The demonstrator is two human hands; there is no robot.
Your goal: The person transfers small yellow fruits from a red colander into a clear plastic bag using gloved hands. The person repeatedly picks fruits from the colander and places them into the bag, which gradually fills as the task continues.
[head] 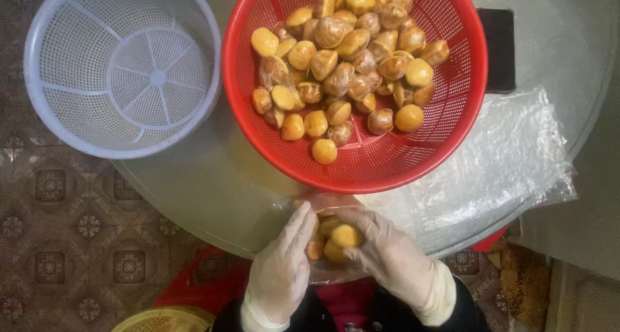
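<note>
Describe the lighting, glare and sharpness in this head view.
Head view: soft, even light with faint shadows; the red basket and its yellow-brown pieces look fairly sharp; dull sheen on the clear plastic sheet; the gloved left hand and right hand are slightly soft; the white basket shows no glare.

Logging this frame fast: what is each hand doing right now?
Left hand: gloved, closed around a clear bag of yellow-brown pieces.
Right hand: gloved, gripping the same bag from the other side.
</note>
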